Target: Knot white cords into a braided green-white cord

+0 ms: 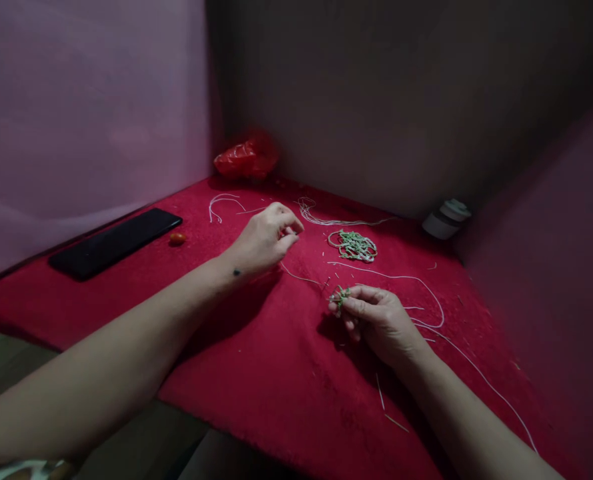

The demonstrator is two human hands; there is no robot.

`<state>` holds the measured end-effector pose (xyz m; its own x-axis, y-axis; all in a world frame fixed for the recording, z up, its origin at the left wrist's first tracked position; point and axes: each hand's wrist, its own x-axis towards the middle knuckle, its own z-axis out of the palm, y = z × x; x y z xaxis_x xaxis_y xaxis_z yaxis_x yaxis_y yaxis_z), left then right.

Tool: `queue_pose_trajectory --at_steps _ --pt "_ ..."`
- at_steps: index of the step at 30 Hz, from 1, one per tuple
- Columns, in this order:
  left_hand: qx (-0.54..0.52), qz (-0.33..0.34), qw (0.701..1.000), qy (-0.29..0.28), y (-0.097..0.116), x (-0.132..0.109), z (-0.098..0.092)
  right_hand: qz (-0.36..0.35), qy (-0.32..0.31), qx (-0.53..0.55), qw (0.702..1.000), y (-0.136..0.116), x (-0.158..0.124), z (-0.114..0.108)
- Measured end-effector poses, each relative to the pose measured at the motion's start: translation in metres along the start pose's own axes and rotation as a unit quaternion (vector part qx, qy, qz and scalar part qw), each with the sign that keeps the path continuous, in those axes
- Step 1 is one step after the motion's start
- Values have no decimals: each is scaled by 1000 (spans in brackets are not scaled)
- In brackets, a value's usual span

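My left hand (269, 237) is raised over the red cloth (276, 373), its fingers pinched on a thin white thread (301, 277) that runs down toward my right hand. My right hand (376, 320) rests on the cloth with its fingers closed on a small green beaded piece (340, 295). A larger coil of green beadwork (354, 245) lies just beyond, between the two hands. More white thread (426, 287) trails off to the right past my right wrist.
A black phone (114, 241) lies at the left with a small red-orange bead (177, 237) beside it. A red plastic bag (244, 159) sits in the far corner. A white spool-like object (446, 218) lies at the back right. Loose thread strands (321, 215) and snippets lie about.
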<state>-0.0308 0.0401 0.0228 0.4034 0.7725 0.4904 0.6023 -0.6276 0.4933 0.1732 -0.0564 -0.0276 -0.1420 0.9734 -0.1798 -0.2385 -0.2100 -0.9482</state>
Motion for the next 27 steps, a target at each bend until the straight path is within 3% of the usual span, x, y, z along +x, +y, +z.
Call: queue_pose_trajectory --at_steps 3,7,11,16,20,27 --pt "38 -81 994 -68 -9 0 -13 0 25 27 999 0 3 -1" --pt "211 -102 953 -191 -23 -12 -17 -9 51 69 996 -1 8 -2" --pt "329 -86 920 -196 -36 -21 -12 -5 53 98 994 -2 9 -3" --pt "324 -102 913 -228 -44 -16 -11 -9 40 141 989 -5 10 -9" --pt "338 -110 911 -211 -45 -10 -19 -29 22 188 981 -11 10 -17" --pt "340 -150 927 -56 -61 3 -68 -45 45 241 968 -13 14 -27"
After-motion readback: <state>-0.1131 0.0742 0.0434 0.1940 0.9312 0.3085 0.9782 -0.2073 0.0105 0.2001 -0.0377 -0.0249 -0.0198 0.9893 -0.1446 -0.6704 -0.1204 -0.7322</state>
